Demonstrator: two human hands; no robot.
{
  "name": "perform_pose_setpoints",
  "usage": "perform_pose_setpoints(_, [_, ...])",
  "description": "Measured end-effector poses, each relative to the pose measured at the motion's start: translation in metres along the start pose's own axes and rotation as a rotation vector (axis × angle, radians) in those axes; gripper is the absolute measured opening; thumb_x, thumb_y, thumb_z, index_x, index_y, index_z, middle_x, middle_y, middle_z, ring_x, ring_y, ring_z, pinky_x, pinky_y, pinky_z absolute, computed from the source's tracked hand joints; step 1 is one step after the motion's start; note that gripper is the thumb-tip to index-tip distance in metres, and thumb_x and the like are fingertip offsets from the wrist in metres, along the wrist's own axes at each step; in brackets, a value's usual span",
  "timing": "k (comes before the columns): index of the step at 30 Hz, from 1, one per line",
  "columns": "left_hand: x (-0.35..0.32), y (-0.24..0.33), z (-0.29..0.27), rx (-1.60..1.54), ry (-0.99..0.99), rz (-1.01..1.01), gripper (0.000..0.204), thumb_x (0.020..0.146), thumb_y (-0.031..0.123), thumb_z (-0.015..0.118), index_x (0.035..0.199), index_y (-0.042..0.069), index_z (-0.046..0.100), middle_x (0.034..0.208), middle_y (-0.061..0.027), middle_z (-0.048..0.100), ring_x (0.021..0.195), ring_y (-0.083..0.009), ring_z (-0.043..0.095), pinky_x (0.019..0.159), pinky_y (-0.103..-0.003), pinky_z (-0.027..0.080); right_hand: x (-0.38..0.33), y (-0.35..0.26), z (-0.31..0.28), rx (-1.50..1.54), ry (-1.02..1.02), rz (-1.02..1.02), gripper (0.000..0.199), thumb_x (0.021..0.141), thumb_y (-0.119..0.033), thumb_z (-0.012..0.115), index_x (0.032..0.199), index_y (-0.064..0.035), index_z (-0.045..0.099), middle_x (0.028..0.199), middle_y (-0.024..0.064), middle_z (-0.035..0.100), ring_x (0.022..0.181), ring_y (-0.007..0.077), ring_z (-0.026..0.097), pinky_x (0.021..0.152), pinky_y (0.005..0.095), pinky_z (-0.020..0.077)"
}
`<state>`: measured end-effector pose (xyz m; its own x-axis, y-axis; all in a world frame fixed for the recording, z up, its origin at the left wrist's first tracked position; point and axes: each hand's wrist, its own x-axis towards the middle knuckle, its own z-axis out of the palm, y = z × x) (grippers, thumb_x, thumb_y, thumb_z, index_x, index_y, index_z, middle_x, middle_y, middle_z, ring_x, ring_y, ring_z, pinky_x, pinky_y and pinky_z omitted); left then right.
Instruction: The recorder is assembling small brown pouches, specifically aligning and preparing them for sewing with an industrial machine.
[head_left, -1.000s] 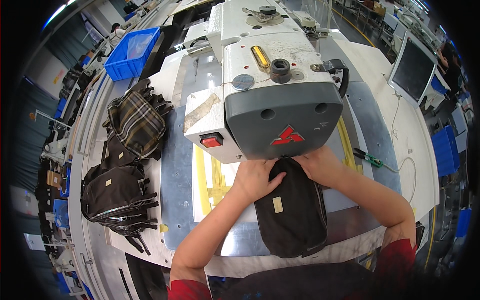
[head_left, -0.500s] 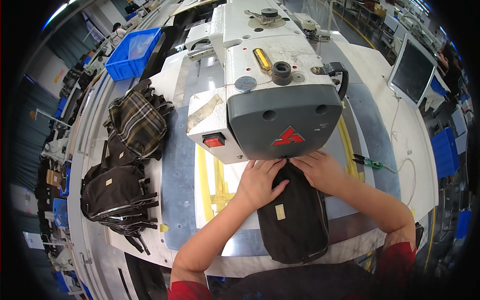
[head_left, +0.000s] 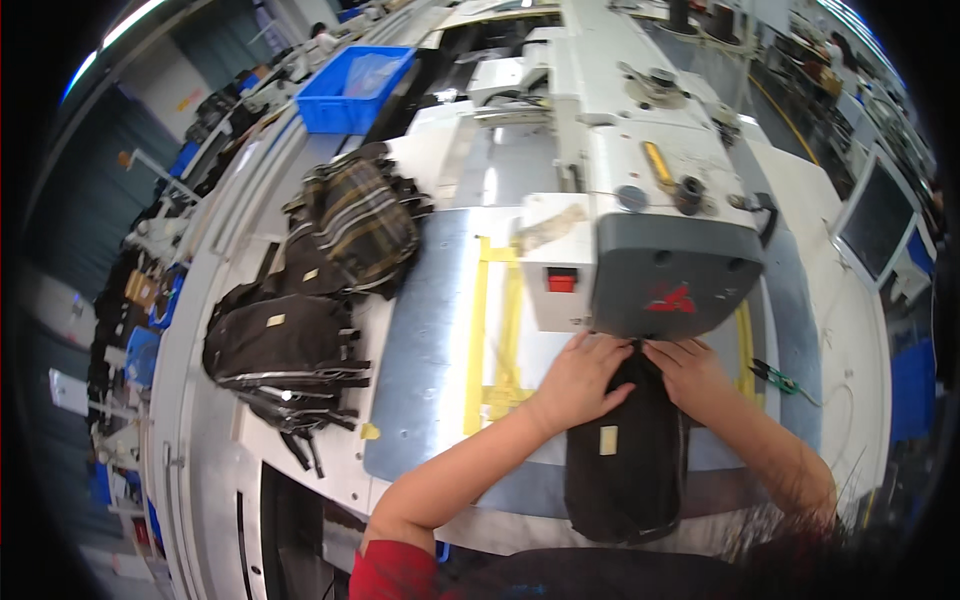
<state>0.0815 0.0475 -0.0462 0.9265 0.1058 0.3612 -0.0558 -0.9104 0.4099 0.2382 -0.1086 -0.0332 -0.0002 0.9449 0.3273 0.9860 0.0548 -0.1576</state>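
A black fabric bag (head_left: 628,462) lies low and right of centre on the table (head_left: 430,330), its upper end under the grey head of the sewing machine (head_left: 672,272). The left hand (head_left: 580,378) and right hand (head_left: 690,372) press flat on that end, each grip open with fingers spread, closing on nothing. Compared with half a second ago, the hands sit slightly closer together at the machine head. Further left rest black bags (head_left: 280,345), a plaid bag (head_left: 360,222), and upper left a blue bin (head_left: 352,88).
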Motion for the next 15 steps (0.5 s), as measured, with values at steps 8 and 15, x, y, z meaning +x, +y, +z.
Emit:
perform_pose_setpoints(8, [0.003,0.001,0.015,-0.061,0.1,0.037,0.048,0.076,0.031,0.067,0.112,0.001,0.057,0.116,-0.0139,0.054,0.112,-0.0277,0.051,0.102,-0.042,0.033,-0.001,0.005,-0.005,0.04,0.029,0.004,0.038,0.068,0.004,0.056,0.105,0.0016,0.06,0.11,0.0137,0.06,0.098,0.0317,0.058,0.086,0.0427,0.0475])
perform_pose_setpoints(15, [0.006,-0.008,0.018,-0.046,0.11,0.068,0.049,0.073,0.03,0.069,0.111,0.001,0.057,0.115,-0.0126,0.055,0.109,-0.0263,0.053,0.099,-0.041,0.035,-0.001,0.009,0.002,0.034,0.061,0.004,0.037,0.068,0.005,0.055,0.105,0.0034,0.06,0.109,0.0164,0.06,0.098,0.0338,0.058,0.084,0.0441,0.0472])
